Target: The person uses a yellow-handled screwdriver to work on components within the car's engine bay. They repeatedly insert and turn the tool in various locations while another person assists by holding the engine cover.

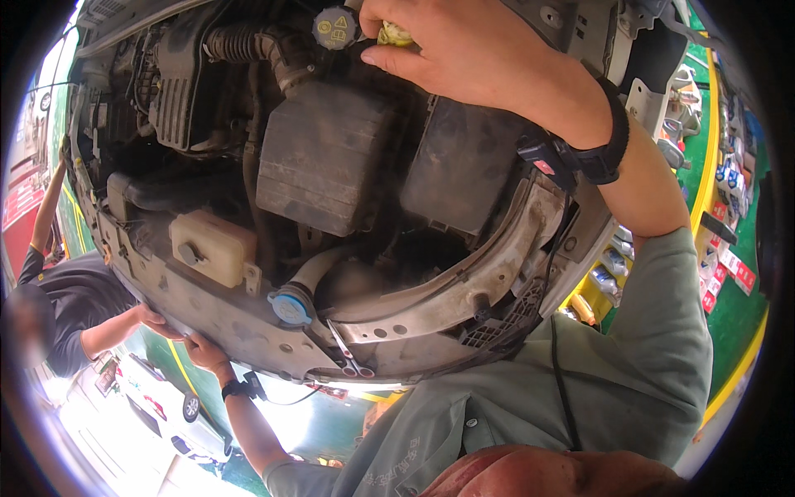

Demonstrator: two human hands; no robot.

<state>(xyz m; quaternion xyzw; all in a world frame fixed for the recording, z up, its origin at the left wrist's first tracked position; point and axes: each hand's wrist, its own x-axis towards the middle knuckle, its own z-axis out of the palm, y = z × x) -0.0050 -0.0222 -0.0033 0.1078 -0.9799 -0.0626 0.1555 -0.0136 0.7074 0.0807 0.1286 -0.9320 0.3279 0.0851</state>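
Note:
At the top of the view, my right hand (464, 50) is closed around a small crumpled yellow-green wad (395, 34), whose material I cannot make out. Just left of its fingertips is a dark round reservoir cap (335, 28) with yellow symbols. My left hand (207, 356) rests at the car's front edge, fingers stretched against the front panel (207, 311); its fingertips are only partly seen. Scissors (351, 354) with red-lined handles lie on that panel, blades toward a blue washer-fluid cap (290, 307).
A co-worker's hand (157, 321) touches the front edge beside my left hand. The engine bay holds two dark box covers (327, 157) (460, 161), a pale fluid tank (217, 248) and a ribbed air hose (240, 43). Packaged goods (730, 178) stand at right; a white car (170, 410) at lower left.

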